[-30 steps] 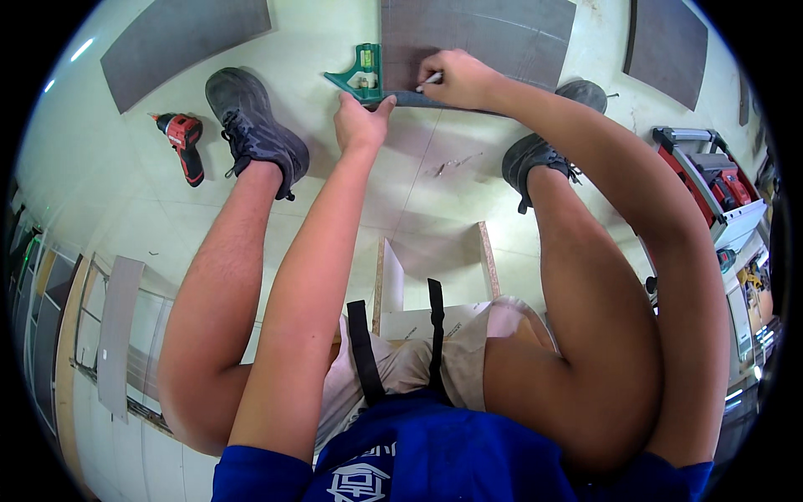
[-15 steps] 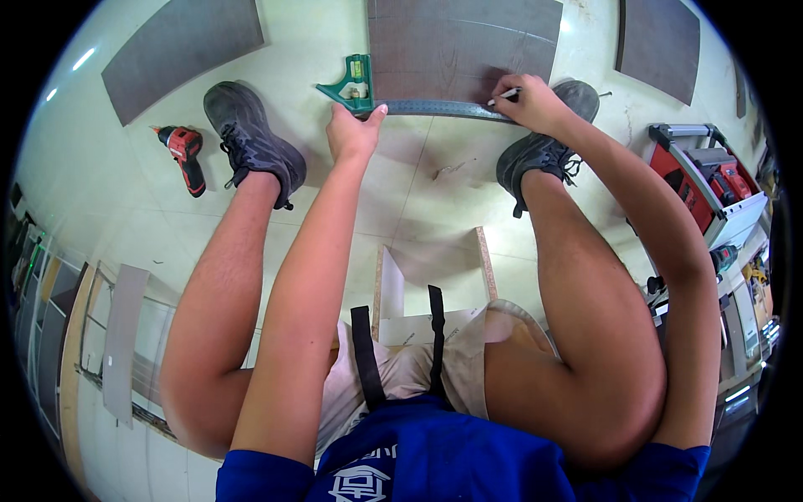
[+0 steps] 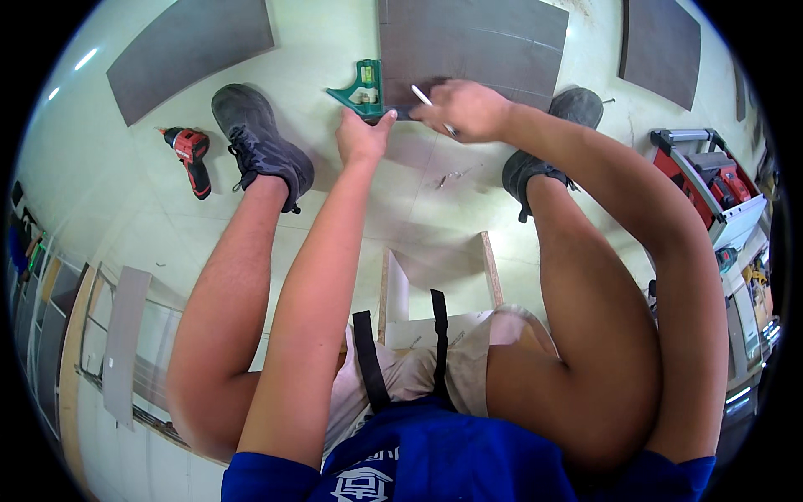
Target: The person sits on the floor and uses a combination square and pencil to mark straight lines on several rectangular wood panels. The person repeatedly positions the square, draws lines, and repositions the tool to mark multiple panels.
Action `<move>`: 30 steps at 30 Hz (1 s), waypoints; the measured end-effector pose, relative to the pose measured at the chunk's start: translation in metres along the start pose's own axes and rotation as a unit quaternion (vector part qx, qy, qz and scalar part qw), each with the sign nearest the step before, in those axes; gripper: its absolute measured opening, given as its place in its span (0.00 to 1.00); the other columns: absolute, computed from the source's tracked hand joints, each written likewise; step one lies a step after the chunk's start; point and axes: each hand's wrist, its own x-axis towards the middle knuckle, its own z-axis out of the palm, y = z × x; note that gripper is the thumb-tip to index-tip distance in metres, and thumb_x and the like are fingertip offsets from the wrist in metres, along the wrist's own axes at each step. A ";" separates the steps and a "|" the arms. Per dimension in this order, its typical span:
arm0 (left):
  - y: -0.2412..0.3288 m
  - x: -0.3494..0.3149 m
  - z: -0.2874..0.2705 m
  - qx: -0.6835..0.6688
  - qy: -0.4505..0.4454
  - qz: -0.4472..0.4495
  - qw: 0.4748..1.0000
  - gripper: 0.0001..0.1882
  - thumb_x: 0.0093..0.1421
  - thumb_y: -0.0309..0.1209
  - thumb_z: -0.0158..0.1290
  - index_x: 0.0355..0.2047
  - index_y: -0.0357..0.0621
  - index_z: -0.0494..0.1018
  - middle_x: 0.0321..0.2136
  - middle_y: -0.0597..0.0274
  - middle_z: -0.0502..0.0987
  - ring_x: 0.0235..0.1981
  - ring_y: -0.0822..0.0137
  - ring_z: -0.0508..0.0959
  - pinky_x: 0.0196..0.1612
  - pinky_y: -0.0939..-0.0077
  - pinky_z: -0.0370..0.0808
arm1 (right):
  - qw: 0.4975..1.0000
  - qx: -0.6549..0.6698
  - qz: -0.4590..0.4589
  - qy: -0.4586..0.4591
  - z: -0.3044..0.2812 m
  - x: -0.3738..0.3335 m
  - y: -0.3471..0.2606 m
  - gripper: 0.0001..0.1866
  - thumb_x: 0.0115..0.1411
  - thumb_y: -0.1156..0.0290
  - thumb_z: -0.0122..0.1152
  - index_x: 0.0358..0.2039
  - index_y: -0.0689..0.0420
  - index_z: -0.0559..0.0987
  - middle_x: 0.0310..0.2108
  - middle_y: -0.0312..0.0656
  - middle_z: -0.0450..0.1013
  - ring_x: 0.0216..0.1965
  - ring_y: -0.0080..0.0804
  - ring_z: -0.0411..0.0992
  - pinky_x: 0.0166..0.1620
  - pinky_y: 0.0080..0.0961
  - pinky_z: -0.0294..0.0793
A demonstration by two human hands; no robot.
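Note:
A green combination square [image 3: 365, 90] with a small level vial rests against the left edge of a dark brown panel [image 3: 468, 42], by its near corner. My left hand [image 3: 364, 136] grips the square from below, thumb and fingers on its near end. Close to its right, my right hand [image 3: 470, 111] is closed around a slim white pen [image 3: 421, 95], slightly blurred, over the panel's near edge. Only a short dark bit of the square's blade shows between the hands; my right hand covers the area beyond it.
A red and black cordless drill [image 3: 191, 159] lies left of my left shoe [image 3: 261, 142]. More dark panels [image 3: 192, 50] lie at far left and far right [image 3: 661, 50]. On the right stands a toolbox [image 3: 703, 180] with red tools. A chipboard-edged frame [image 3: 492, 268] stands between my legs.
My right hand with the pen has moved left along the panel's near edge, close to my left hand. The long blade that showed along that edge is no longer in sight there.

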 end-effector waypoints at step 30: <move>0.062 -0.044 0.063 -0.306 -0.065 -0.296 0.903 0.23 0.63 0.39 0.63 0.44 0.37 0.65 0.35 0.55 0.80 0.27 0.60 0.83 0.28 0.58 0.85 | 0.995 -0.083 0.047 0.022 0.058 -0.061 -0.005 0.11 0.64 0.72 0.47 0.45 0.61 0.71 0.67 0.59 0.60 0.71 0.49 0.56 0.72 0.46 0.57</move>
